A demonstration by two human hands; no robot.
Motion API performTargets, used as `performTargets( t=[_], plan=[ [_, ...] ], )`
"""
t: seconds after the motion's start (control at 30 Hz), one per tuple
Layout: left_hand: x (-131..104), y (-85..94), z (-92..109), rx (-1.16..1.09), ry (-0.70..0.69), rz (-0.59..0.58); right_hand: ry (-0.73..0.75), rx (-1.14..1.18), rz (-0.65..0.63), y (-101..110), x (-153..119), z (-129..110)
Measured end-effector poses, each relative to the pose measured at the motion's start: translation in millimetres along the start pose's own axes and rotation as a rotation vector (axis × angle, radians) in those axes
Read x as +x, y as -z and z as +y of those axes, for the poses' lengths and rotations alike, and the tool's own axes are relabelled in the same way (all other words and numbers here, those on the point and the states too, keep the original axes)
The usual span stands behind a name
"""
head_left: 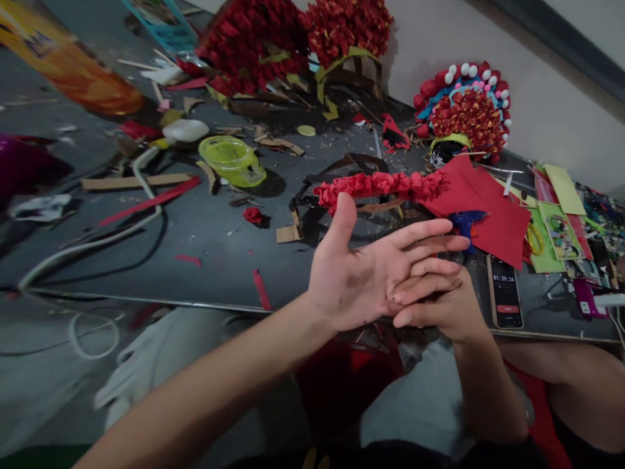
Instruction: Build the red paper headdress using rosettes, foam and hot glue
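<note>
My left hand (361,277) is held palm up over the front edge of the table, with its thumb raised and fingers stretched to the right. Nothing lies in the palm, which has a dark smudge. From the right, my right hand (456,309) grips the little-finger side of the left hand; part of its fingers is hidden. Just beyond the left thumb lies a band of ruffled red material (381,185) on a dark frame. A blue glue gun (467,225) rests on red sheets (488,202) beyond the fingertips.
Red ruffled headpieces (349,29) and a round one with white balls (471,117) stand at the back. A yellow-green cup (232,161), white cable (146,172), orange bottle (73,71) and scraps are left. A phone (504,293) lies right, near a person's bare leg (586,384).
</note>
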State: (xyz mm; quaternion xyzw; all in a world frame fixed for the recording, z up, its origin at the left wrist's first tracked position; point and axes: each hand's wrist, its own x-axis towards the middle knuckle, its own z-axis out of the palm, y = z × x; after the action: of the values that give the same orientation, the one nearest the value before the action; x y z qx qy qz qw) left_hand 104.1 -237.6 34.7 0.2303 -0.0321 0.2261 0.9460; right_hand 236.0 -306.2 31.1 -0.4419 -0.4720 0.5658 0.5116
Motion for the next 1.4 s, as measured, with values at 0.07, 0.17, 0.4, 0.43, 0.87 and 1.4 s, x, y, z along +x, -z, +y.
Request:
performTargets(
  t=[0.07, 0.17, 0.4, 0.43, 0.87, 1.4],
  plan=[
    [0, -0.2, 0, -0.086, -0.001, 0.036, -0.011, -0.009, 0.057, -3, 1, 3],
    [1, -0.4, 1, -0.151, -0.013, 0.104, -0.01, -0.019, 0.154, -9, 3, 8],
    [3, 1.9, 9, -0.308, -0.011, 0.125, -0.007, 0.128, 0.134, -18, 4, 5],
    [2, 2.3, 9, -0.325, -0.002, 0.113, -0.024, 0.123, 0.11, -17, 3, 5],
    [2, 5.8, 8, -0.342, -0.004, 0.058, 0.053, 0.039, -0.169, 5, 1, 7],
    [6, 4.3, 3, -0.301, 0.008, 0.174, 0.081, -0.084, 0.163, -6, 7, 10]
  ],
)
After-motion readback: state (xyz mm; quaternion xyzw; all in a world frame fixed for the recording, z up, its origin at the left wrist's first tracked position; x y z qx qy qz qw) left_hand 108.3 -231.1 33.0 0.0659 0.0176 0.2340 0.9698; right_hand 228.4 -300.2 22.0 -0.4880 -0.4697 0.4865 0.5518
